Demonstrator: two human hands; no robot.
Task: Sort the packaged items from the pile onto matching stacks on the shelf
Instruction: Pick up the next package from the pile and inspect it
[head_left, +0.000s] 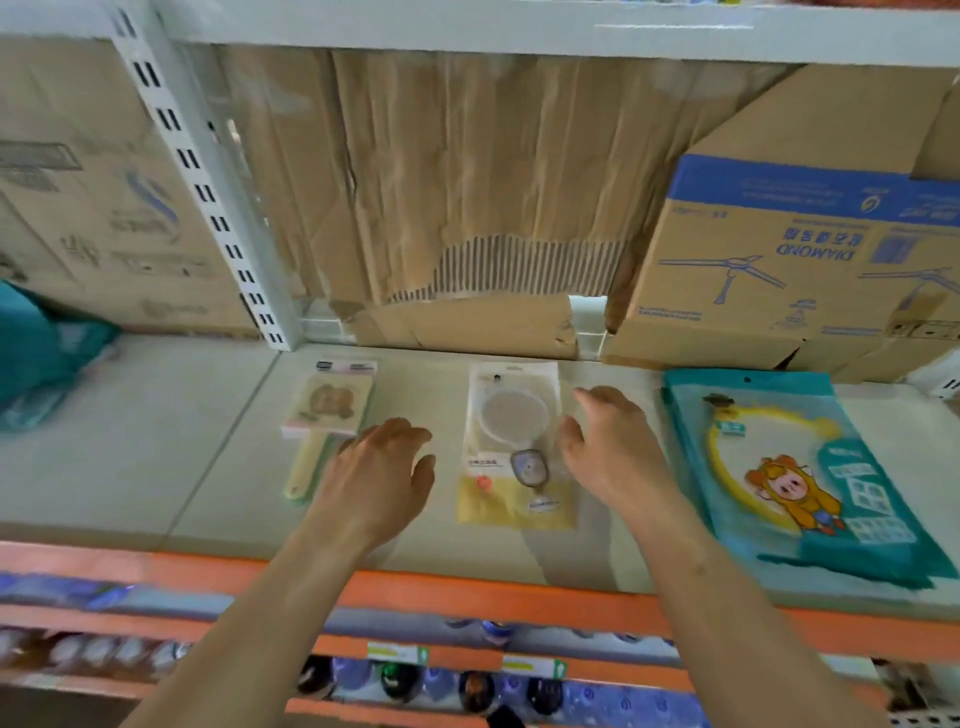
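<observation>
Three kinds of packaged items lie on the pale shelf (156, 457). A cream brush pack with a bear picture (330, 410) is at the left. A clear-and-yellow pack with a round mirror (514, 447) is in the middle. A teal pack with a cartoon figure (800, 478) lies at the right, seemingly on a stack. My left hand (382, 470) hovers between the brush pack and the mirror pack, fingers relaxed, holding nothing. My right hand (605, 441) is at the mirror pack's right edge, fingers loosely spread; contact is unclear.
Cardboard boxes (779, 249) line the back of the shelf, with a white slotted upright (208, 197) at back left. A teal bag (41, 343) sits at far left. An orange shelf edge (467, 592) runs in front, with bottles (467, 686) on the shelf below.
</observation>
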